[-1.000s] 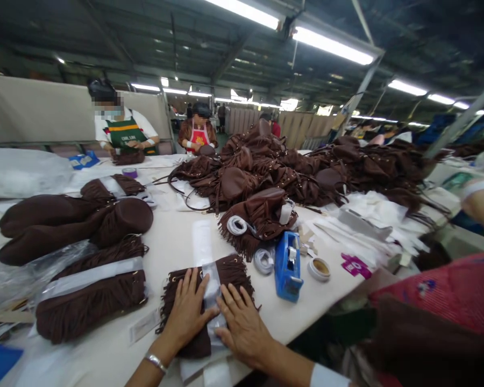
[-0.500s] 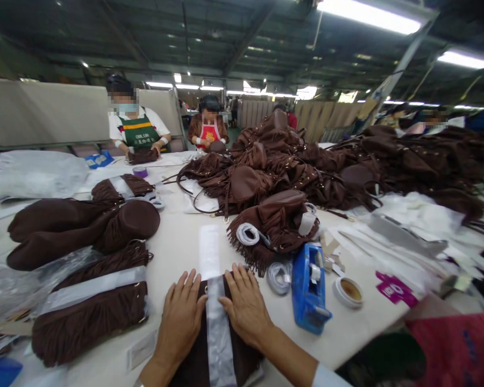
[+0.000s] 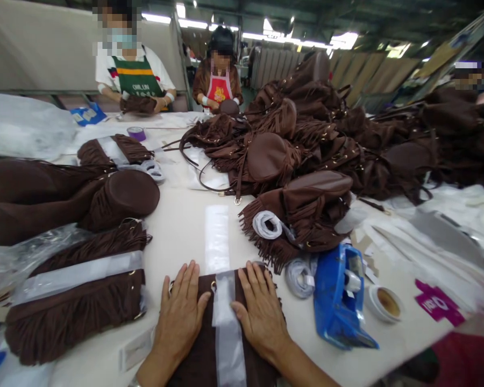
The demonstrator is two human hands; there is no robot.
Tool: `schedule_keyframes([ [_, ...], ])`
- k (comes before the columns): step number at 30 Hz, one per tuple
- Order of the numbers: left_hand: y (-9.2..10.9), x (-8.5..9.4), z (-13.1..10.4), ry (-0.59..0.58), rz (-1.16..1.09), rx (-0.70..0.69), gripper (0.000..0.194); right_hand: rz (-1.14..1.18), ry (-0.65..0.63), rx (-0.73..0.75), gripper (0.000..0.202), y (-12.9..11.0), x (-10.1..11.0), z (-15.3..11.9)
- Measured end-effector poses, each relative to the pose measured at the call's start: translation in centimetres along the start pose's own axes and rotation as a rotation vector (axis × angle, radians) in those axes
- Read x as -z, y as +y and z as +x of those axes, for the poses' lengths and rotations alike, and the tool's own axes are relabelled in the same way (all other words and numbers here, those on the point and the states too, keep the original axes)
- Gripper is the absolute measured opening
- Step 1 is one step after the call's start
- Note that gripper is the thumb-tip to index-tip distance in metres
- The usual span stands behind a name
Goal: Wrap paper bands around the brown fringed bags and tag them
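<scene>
Head view: nearest me, left hand [image 3: 181, 312] and right hand [image 3: 262, 312] lie flat, palms down, fingers extended, clutching nothing, on a folded brown bag [image 3: 204, 357] at the counter's [image 3: 177, 220] near side. A translucent band [image 3: 230, 349] runs lengthwise between them. Step judged: smoothing and flattening. I would spread pressure evenly through both palms, work outward from the band, leave it centred and uncreased, and avoid trapping fringe or bearing hard on the metal ring [image 3: 213, 285]. Just beyond the bag's far edge: white strip [image 3: 216, 236]; cannot tell whether it joins the band. Rightward, blue tape dispenser [image 3: 334, 306]; farther, heaped brown bags [image 3: 268, 156]; farthest, two co-workers [image 3: 139, 72].
</scene>
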State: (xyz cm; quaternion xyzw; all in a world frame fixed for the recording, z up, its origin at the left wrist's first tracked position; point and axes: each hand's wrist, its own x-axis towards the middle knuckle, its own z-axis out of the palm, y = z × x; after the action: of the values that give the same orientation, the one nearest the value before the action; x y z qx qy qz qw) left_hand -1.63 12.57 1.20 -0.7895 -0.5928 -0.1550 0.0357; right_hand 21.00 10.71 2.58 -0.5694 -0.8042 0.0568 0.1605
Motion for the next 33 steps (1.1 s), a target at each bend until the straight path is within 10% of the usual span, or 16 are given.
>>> schedule_keyframes([
  [10, 0.7, 2.6, -1.8, 0.024, -0.112, 0.009, 0.056, 0.081, 0.151, 0.029, 0.055, -0.7, 1.8, -1.3],
  [13, 2.5, 5.4, -3.3, 0.038, -0.340, 0.152, 0.048, 0.163, 0.194, 0.071, 0.046, -1.8, 3.8, -3.1],
  [17, 4.9, 7.6, -3.9, -0.227, -0.695, 0.481, 0.042, 0.302, 0.174, 0.033, 0.028, -3.4, 4.6, -4.8],
  [33, 5.7, 5.3, -1.2, -0.427, -0.980, 0.714, 0.052, 0.299, 0.134, -0.003, 0.030, -3.4, 3.6, -4.3],
])
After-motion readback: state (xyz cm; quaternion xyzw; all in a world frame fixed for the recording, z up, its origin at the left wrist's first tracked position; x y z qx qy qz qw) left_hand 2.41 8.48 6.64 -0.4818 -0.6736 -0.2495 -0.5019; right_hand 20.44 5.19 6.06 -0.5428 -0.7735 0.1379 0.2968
